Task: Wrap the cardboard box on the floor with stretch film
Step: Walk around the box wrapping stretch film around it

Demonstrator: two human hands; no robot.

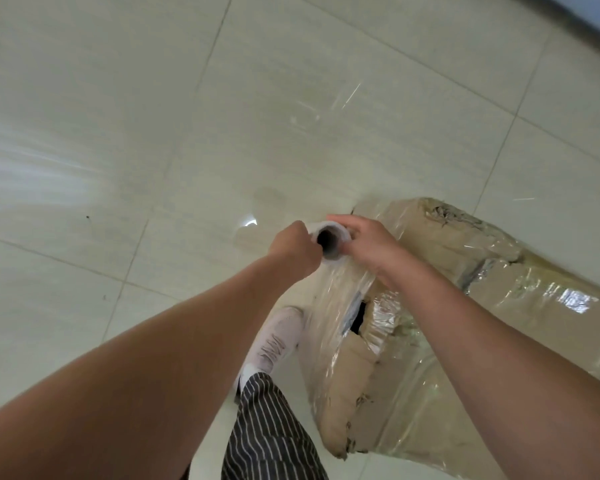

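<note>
Here the box (430, 244) lies on the tiled floor (222, 116), battered and sheathed in clear film (340, 299). Just above its near-left corner both hands hold the roll (329, 226), seen end-on, dark core facing up. The left hand (293, 249) curls round its left side; the right hand (368, 247) grips its right side. Film runs from the roll onto the box. A white shoe (278, 341) and striped trouser leg (267, 427) stand just left of the box
</note>
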